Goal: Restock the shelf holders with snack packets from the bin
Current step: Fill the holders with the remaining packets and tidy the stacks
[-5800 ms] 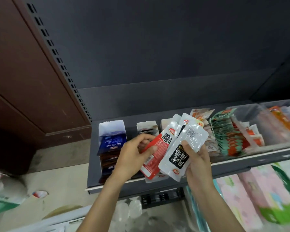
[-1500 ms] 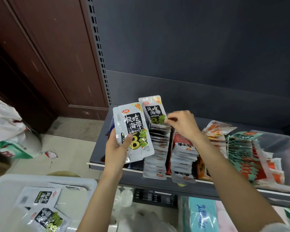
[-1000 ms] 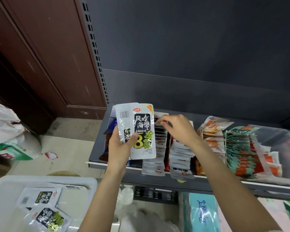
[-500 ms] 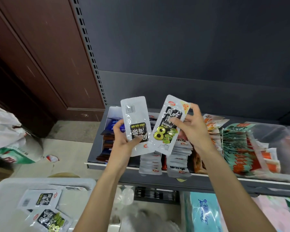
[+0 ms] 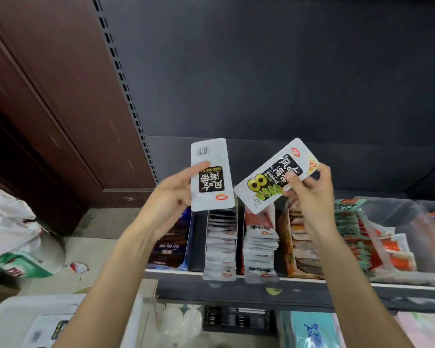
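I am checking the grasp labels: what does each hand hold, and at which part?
The left hand grips a white packet by its left edge. The right hand pinches a tilted second packet near its upper right end.

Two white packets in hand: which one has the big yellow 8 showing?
The packet in the right hand, tilted. The left hand's upright packet shows a barcode and black label, no 8.

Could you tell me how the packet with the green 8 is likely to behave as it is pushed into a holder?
The packet with the green 8 looks flat and thin, so probably light and bendy. Its glossy film may be slippery; the right hand pinches one end.
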A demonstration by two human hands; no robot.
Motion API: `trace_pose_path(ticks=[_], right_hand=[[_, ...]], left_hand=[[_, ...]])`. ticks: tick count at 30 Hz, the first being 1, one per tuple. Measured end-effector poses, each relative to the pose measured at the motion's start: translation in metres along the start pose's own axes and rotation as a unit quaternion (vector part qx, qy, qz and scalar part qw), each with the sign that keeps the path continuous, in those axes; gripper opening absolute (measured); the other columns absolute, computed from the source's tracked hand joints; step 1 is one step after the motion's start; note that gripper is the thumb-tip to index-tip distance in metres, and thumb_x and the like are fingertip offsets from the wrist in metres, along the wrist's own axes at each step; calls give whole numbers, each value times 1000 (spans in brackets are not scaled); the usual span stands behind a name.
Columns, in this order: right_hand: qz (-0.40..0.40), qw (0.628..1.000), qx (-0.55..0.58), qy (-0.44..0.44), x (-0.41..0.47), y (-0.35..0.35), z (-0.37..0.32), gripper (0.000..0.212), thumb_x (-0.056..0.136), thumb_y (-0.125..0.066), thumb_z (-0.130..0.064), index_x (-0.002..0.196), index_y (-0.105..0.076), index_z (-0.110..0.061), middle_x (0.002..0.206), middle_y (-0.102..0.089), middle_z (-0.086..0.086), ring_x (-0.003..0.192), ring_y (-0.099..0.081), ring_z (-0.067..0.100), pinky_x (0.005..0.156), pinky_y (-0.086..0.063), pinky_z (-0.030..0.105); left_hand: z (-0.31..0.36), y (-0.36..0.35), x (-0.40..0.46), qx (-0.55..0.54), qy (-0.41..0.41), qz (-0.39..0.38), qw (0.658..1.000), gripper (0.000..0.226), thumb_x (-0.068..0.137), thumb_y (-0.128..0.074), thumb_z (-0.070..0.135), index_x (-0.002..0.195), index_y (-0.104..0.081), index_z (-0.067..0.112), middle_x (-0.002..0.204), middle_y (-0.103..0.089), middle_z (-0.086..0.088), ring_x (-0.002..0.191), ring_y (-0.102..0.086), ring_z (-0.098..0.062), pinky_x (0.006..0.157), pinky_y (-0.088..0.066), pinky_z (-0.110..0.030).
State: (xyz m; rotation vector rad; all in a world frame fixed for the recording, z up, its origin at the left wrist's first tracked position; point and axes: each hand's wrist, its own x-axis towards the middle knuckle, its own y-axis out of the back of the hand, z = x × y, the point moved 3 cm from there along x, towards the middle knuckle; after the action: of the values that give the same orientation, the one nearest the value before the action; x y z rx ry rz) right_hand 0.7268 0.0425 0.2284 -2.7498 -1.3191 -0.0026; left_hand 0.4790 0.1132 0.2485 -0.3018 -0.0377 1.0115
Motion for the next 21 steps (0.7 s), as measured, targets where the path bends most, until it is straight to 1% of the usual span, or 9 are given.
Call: trace_pose_path(ticks=[2,4,7,8,10,13,16,19,21], right_hand=[[14,1000,8,3,8,3,-4,36,90,-62,-10,118,-40,-15,102,-70,5,86,-69,12,62,-55,20],[23,1000,21,4,12,2,-6,36,90,-63,-9,117,-40,-15,99,-70,2,83,-69,9,59,-54,18],[33,999,37,3,14,-2,-5,36,89,-63,-8,116,-40,-14,94,-68,-2,79,-69,8,56,-52,16],[33,999,39,0,14,-3,-3,36,89,-63,-8,116,-40,-13,95,-68,-2,79,-69,8,55,-52,16],[33,998,45,-5,13,-4,0,37,89,-63,-8,117,-39,-12,97,-68,1,82,-69,9,55,-52,16],[34,998,47,-10,15,-4,2,37,89,-63,-7,117,-39,-11,100,-68,6,85,-68,13,55,-53,16],[43,998,50,-5,18,-2,1,37,89,-63,-8,116,-39,-12,103,-68,8,85,-69,13,56,-54,17],[55,997,48,-3,21,2,2,36,90,-63,-8,115,-39,-14,104,-68,9,87,-68,14,55,-53,16],[59,997,44,-4,21,5,5,36,90,-63,-9,116,-39,-14,104,-68,8,87,-68,14,56,-53,16]], left_hand=[[7,1,13,37,-7,-8,999,72,74,-40,-30,130,-54,13,123,-65,-5,114,-61,-15,88,-54,-27],[7,2,25,90,-21,27,995,61,78,-52,-25,124,-59,13,116,-68,-5,107,-65,-11,84,-55,-23],[6,3,43,179,-53,121,975,18,89,-62,6,106,-67,6,89,-74,-5,71,-70,-6,63,-54,-14],[4,4,47,191,-50,141,970,13,92,-61,17,98,-68,7,76,-74,-3,56,-66,-5,54,-51,-14],[1,8,55,209,-29,165,963,21,94,-58,28,81,-65,13,56,-67,3,40,-53,-4,42,-42,-15],[-2,13,63,218,-12,180,959,39,93,-59,33,61,-53,13,48,-55,3,36,-41,-5,42,-36,-16],[0,13,70,233,-49,181,954,41,92,-59,35,58,-52,15,47,-49,5,40,-38,-5,44,-34,-14],[-2,11,76,283,-106,120,946,41,92,-60,31,52,-55,22,46,-48,7,44,-39,-5,49,-34,-14],[-13,12,79,309,-107,58,943,44,92,-60,29,49,-54,25,45,-46,6,46,-38,-7,54,-36,-17]])
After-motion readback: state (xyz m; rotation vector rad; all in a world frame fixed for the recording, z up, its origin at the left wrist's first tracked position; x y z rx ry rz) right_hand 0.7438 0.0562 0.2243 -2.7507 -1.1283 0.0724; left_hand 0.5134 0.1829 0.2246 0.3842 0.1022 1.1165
